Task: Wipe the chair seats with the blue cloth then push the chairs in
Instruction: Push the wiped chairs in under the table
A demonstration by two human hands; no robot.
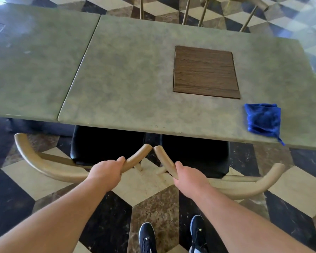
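Observation:
Two chairs with curved tan backrests and black seats stand side by side at the near edge of the grey-green table (131,83). My left hand (106,173) grips the right end of the left chair's backrest (44,166). My right hand (189,177) grips the left end of the right chair's backrest (254,189). Both black seats (106,143) sit mostly under the tabletop. The blue cloth (263,120) lies crumpled on the table's near right corner, with one tip hanging over the edge.
A dark wooden square panel (205,72) is set into the tabletop. A second table (31,66) abuts on the left. Metal chair legs (202,13) stand beyond the far edge. The floor is checkered tile; my two dark shoes (171,236) are below.

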